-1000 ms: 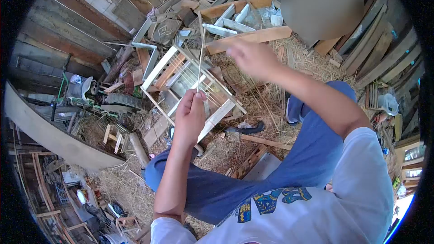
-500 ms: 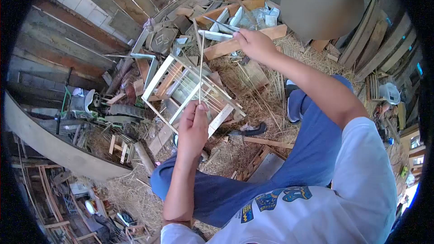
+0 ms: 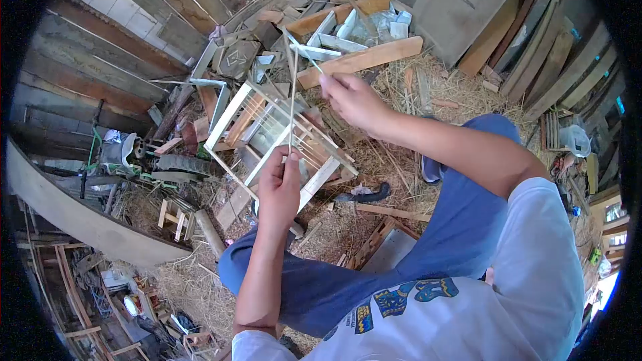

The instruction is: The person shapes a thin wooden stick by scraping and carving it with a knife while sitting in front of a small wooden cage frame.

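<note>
My left hand (image 3: 279, 184) is closed around the lower end of a thin wooden stick (image 3: 292, 103), which points up and away from me. My right hand (image 3: 354, 101) grips what looks like a slim knife (image 3: 309, 55); its handle is hidden in my fingers. The pale blade slants up to the left, with its tip close to the stick's upper end; whether they touch I cannot tell. Behind and below the stick lies a cage-like wooden frame (image 3: 229, 119) with several thin bars across it.
A wooden plank (image 3: 374, 60) lies beyond my right hand, near white-edged box pieces. A dark curved object (image 3: 364, 195) rests on the straw-covered ground by my legs. To the left are a wheeled machine (image 3: 180, 164) and a long curved board (image 3: 87, 217). Boards (image 3: 468, 7) lean at the upper right.
My right hand has come down and nearer to me, and the blade now slants more steeply. My left hand has shifted slightly left with the stick. A blurred round patch at upper right is gone.
</note>
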Motion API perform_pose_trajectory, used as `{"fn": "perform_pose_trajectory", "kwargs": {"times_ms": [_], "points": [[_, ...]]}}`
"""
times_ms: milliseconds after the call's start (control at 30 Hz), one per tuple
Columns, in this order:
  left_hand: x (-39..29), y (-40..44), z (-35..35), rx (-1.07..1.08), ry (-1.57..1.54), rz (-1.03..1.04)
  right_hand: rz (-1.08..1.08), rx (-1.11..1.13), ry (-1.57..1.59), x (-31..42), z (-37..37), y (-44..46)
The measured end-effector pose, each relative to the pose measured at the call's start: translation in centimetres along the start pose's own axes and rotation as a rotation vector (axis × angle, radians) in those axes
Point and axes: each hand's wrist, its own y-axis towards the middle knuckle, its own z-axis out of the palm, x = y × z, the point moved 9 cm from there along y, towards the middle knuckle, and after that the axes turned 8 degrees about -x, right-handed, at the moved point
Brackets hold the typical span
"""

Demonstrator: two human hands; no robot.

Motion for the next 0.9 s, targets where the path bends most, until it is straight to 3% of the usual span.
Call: {"fn": "perform_pose_trajectory", "kwargs": {"times_ms": [67, 267, 433, 500, 667, 767, 867, 900], "points": [[0.4, -0.4, 0.7, 0.017, -0.007, -0.011, 0.304, 0.057, 0.293, 1.0, -0.1, -0.4], [-0.4, -1.2, 2.7, 0.053, 0.184, 0.192, 0.226, 0.08, 0.358, 1.9, -1.6, 1.0], [-0.5, -1.6, 3.2, 0.127, 0.136, 0.108, 0.25, 0.099, 0.369, 2.1, -2.0, 0.8], [-0.1, -1.5, 3.7, 0.207, 0.043, -0.039, 0.249, 0.128, 0.362, 2.7, -1.9, 0.2], [-0.1, -0.3, 4.0, 0.218, -0.144, -0.003, 0.237, 0.232, 0.332, 3.4, -0.4, -1.1], [-0.2, -1.1, 4.7, 0.295, -0.283, -0.234, 0.214, 0.245, 0.308, 3.3, -0.2, -1.1], [-0.3, -0.7, 4.3, 0.21, -0.332, -0.195, 0.097, 0.157, 0.21, 2.6, -1.2, 0.0], [-0.5, -0.6, 4.2, 0.192, -0.337, -0.175, -0.08, 0.102, 0.057, 3.5, -1.9, 0.5]]}}
